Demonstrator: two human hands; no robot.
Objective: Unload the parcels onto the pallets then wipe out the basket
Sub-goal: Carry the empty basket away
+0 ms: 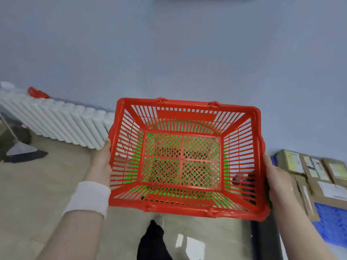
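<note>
A red plastic basket (242, 212) with slotted walls and a mesh bottom is held up in front of me, with nothing in it. My left hand (101, 162) grips its left rim and my right hand (277, 177) grips its right rim. Something green shows through the mesh from below. Several brown cardboard parcels (317, 171) with white labels lie on a blue pallet (332, 222) at the right edge.
A white ribbed radiator (62, 121) runs along the wall at the left, with a red object (37, 93) on top. A mop or broom (20, 147) rests on the beige floor at far left. A dark object (154, 241) lies on the floor below the basket.
</note>
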